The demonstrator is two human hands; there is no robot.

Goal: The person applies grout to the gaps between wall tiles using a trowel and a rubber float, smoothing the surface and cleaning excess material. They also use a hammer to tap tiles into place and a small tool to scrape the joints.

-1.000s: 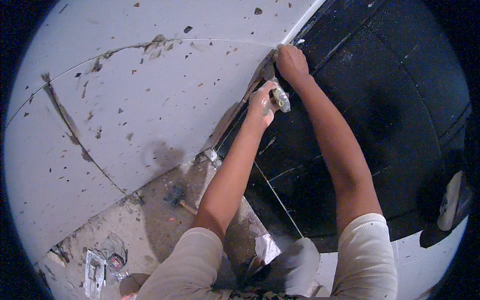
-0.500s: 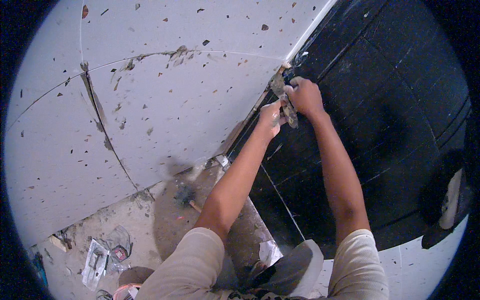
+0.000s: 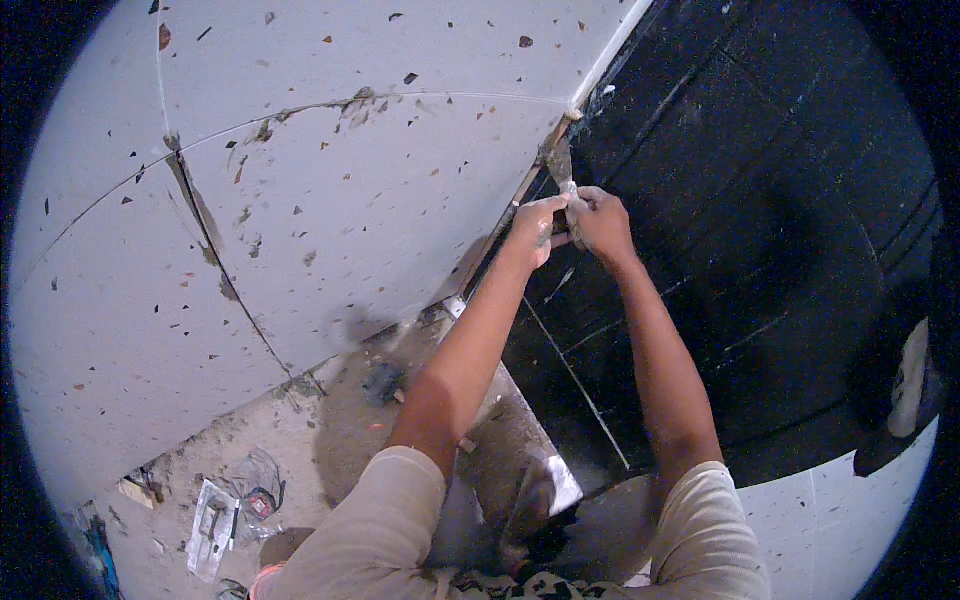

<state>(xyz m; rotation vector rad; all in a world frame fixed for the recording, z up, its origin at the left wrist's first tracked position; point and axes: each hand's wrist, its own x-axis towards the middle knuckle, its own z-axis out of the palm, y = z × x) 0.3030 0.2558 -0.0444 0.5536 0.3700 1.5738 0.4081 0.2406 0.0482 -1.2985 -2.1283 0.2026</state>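
Note:
A paste-smeared putty knife (image 3: 561,163) points away from me, its blade beside the joint between the white speckled wall panel (image 3: 350,210) and the black panel (image 3: 720,260). My right hand (image 3: 604,224) is closed around its handle. My left hand (image 3: 538,228) pinches the knife near the neck from the other side, with grey paste on the palm. The fingers partly hide the handle. Grey paste also marks the edge of the white panel near the blade.
A dark seam (image 3: 210,235) with smeared paste crosses the white panel. Below lie a clear plastic tray (image 3: 212,530), a crumpled clear bag (image 3: 260,480) and a dark round object (image 3: 383,383) on the dusty floor. A pale-coated piece (image 3: 908,380) stands at far right.
The putty knife has turned more upright, and my right hand has shifted slightly down and left. My left hand has moved closer to the knife's neck. The view has shifted a little.

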